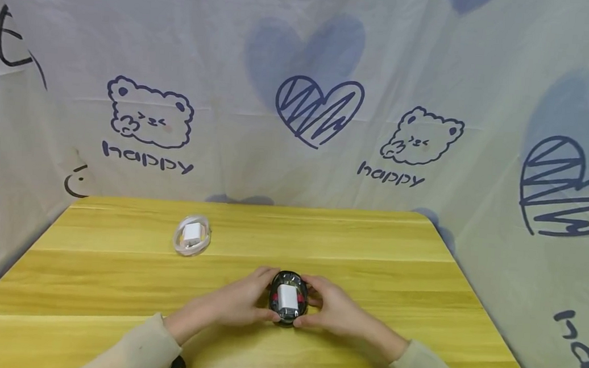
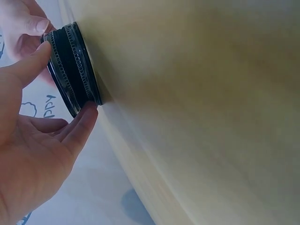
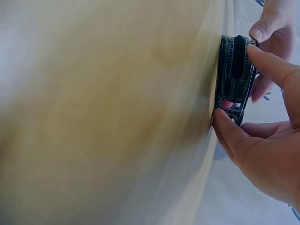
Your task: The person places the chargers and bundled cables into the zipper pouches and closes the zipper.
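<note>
A small oval black case (image 1: 288, 278) with a glossy see-through upper part rests on the table near its front middle. A white block (image 1: 288, 296), like a charger plug, shows within its outline; whether a clear cover lies over it I cannot tell. My left hand (image 1: 242, 301) grips the case's left side, thumb at the near end and fingers toward the far end. On the opposite side my right hand (image 1: 332, 309) holds it the same way. Both wrist views show the case's dark ribbed side wall (image 2: 70, 65) between thumb and fingertips.
Farther back on the left of the wooden table (image 1: 372, 241) lies a coiled white cable (image 1: 177, 243) with a white charger plug (image 1: 192, 232) within its loop. A white cloth (image 1: 229, 88) printed with hearts and bears hangs behind the table and along both sides.
</note>
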Demonstrator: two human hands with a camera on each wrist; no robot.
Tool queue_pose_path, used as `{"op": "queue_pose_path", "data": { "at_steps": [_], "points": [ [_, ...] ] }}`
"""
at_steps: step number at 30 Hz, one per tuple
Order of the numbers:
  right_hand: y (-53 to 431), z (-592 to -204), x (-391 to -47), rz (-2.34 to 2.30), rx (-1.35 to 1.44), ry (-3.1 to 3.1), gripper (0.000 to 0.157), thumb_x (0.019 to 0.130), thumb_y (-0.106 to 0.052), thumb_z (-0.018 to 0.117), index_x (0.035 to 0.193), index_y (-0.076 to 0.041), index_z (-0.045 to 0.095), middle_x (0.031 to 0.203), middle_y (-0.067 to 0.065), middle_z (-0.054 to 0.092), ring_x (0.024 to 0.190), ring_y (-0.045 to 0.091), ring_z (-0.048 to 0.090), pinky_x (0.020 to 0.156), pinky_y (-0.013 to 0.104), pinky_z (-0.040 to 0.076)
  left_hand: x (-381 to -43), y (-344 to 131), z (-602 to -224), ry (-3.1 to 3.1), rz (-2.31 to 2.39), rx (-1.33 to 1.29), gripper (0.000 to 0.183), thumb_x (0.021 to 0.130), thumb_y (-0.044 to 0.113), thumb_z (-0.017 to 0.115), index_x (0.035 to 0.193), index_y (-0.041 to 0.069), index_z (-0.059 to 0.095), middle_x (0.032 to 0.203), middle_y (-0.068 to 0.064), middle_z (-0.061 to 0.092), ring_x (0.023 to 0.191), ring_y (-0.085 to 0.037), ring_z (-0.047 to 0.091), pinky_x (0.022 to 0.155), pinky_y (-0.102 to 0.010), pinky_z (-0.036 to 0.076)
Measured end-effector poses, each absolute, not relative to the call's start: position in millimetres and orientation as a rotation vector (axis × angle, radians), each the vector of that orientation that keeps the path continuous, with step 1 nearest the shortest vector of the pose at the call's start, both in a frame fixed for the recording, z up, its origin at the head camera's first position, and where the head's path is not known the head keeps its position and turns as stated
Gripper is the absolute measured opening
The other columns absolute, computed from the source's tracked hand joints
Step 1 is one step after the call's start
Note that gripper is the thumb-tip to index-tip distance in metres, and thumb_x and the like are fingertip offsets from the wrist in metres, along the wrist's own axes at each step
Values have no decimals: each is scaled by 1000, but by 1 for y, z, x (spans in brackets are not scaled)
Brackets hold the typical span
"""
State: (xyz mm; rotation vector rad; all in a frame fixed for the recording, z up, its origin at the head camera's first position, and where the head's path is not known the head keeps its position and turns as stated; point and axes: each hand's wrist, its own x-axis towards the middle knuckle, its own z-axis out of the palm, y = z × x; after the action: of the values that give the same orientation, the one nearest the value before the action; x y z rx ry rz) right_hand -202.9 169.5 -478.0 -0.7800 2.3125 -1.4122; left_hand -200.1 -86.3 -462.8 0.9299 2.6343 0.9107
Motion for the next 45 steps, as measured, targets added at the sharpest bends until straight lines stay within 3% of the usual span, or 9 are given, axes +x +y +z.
{"op": "queue_pose_path", "data": {
  "at_steps": [5, 17, 37, 45],
  "points": [
    [161, -477, -208, -1374, -756, 2354, 92, 81, -6, 89, 154, 11, 36, 148, 29, 48, 132, 43, 55, 108, 36, 51, -206, -93, -464, 2618, 969, 936, 89, 90, 29, 83, 153, -11, 36, 148, -26, 48, 133, -37, 54, 115, -51, 45],
    [138, -477, -236, -1349, -716, 2386, 88, 85, -14, 88, 156, 4, 39, 149, 23, 51, 130, 38, 58, 107, 42, 53, -231, -118, -472, 2591, 1070, 883, 75, 91, 22, 82, 148, -10, 46, 129, -21, 59, 117, -34, 63, 105, -50, 54],
    [90, -481, -305, -1468, -605, 2368, 82, 87, -4, 83, 155, 6, 40, 155, 25, 48, 138, 39, 54, 112, 43, 49, -278, -142, -469, 2718, 1139, 627, 67, 98, 11, 73, 150, -15, 39, 142, -33, 56, 129, -44, 59, 112, -56, 46],
    [77, -487, -320, -1482, -584, 2382, 80, 91, -8, 80, 156, 6, 37, 157, 26, 45, 141, 39, 50, 114, 43, 47, -293, -145, -475, 2796, 1095, 550, 61, 101, 10, 68, 151, -13, 41, 141, -33, 57, 130, -46, 57, 115, -57, 43]
  ]
}}
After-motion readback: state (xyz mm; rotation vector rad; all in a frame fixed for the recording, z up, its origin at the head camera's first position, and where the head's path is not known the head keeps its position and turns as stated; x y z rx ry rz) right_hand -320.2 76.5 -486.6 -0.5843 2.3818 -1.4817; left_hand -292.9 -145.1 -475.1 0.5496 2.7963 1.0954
